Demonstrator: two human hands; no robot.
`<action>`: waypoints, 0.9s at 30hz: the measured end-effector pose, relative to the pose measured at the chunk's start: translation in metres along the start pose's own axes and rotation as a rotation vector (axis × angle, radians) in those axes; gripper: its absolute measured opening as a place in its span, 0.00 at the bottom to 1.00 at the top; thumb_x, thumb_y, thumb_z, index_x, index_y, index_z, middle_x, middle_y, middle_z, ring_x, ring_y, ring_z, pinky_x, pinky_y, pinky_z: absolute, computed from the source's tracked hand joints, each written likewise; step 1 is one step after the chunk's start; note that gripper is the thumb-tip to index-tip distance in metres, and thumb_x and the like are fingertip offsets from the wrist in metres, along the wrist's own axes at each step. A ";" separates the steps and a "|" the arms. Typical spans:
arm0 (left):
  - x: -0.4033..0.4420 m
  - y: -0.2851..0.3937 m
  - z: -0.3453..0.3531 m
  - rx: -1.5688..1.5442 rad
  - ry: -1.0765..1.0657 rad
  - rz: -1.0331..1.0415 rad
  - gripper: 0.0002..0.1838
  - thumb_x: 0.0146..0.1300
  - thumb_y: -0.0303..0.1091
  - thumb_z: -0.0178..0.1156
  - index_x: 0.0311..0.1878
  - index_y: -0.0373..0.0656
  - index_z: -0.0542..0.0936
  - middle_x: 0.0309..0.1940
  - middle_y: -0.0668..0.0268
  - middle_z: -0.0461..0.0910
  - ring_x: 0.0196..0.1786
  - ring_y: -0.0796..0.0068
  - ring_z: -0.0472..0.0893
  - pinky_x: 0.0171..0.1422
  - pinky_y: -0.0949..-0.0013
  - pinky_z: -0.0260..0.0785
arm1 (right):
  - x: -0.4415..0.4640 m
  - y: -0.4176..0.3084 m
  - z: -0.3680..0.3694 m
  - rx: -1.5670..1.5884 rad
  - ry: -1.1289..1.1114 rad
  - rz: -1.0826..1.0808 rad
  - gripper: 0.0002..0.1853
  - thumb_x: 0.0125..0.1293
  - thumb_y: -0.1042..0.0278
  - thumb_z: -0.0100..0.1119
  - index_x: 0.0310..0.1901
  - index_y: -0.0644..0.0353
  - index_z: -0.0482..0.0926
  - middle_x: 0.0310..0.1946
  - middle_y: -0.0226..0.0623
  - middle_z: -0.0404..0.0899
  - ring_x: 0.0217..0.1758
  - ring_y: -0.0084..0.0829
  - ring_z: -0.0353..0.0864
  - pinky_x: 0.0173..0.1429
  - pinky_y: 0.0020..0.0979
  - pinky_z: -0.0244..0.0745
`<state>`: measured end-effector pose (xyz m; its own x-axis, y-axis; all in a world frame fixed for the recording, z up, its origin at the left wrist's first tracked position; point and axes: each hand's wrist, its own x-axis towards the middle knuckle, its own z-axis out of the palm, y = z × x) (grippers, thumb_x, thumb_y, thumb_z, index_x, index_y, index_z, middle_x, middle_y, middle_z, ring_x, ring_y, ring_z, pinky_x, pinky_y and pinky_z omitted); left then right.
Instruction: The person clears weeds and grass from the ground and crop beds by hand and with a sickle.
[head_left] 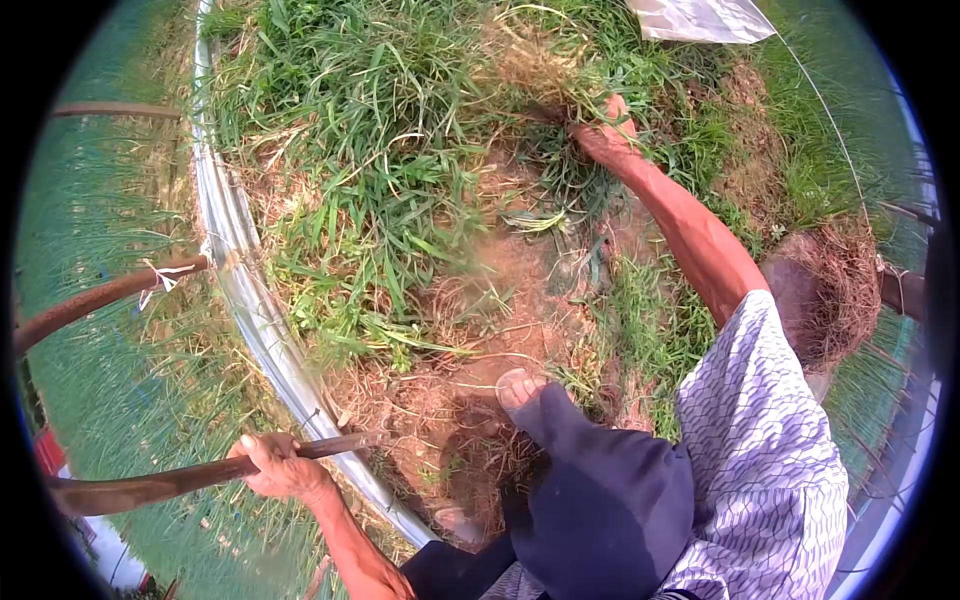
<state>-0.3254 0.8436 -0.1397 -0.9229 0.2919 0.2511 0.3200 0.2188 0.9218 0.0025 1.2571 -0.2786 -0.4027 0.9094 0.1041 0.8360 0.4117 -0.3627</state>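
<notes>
My left hand (280, 468) is wrapped around a brown, curved pole (170, 484) at the lower left. The pole's narrow end points toward the bare soil. My right hand (605, 138) reaches far forward, its fingers closed on a clump of weeds (545, 85) with dry, brownish stems. The clump is blurred, and part of the fingers is hidden by it. Dense green grass (370, 180) grows to the left of that hand. Some pulled green blades (535, 222) lie on the soil just below it.
A plastic-sheet strip (235, 240) runs along the left side, with another curved pole (110, 300) crossing beyond it. Thin green plants (110, 400) stand there. My bare foot (520, 388) rests on reddish soil (490, 300). At right lies a heap of dry roots (845, 290); a white sheet (705, 20) is at the top.
</notes>
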 end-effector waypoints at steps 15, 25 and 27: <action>0.005 0.003 0.011 -0.012 0.002 -0.041 0.21 0.69 0.44 0.56 0.25 0.47 0.60 0.16 0.73 0.57 0.17 0.83 0.57 0.20 0.76 0.49 | 0.045 -0.016 0.046 -0.430 -0.660 -0.362 0.21 0.60 0.58 0.47 0.46 0.66 0.78 0.33 0.54 0.81 0.42 0.43 0.82 0.47 0.44 0.77; 0.014 0.000 0.014 -0.040 -0.018 -0.046 0.21 0.68 0.44 0.56 0.23 0.48 0.62 0.17 0.75 0.56 0.17 0.83 0.59 0.20 0.76 0.52 | -0.248 -0.056 -0.010 0.096 -1.015 -0.506 0.10 0.48 0.66 0.64 0.30 0.62 0.79 0.26 0.44 0.80 0.29 0.42 0.81 0.32 0.40 0.76; 0.016 0.000 0.014 -0.065 -0.022 -0.072 0.20 0.68 0.42 0.58 0.24 0.48 0.60 0.18 0.75 0.56 0.19 0.85 0.57 0.22 0.76 0.50 | -0.280 -0.052 -0.021 0.165 -1.025 -0.443 0.11 0.48 0.66 0.64 0.32 0.61 0.78 0.27 0.44 0.79 0.30 0.42 0.80 0.33 0.41 0.76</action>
<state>-0.3367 0.8614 -0.1399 -0.9379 0.2978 0.1780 0.2380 0.1791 0.9546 0.0796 0.9820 -0.2695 -0.8311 0.1764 -0.5274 0.5145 0.6041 -0.6086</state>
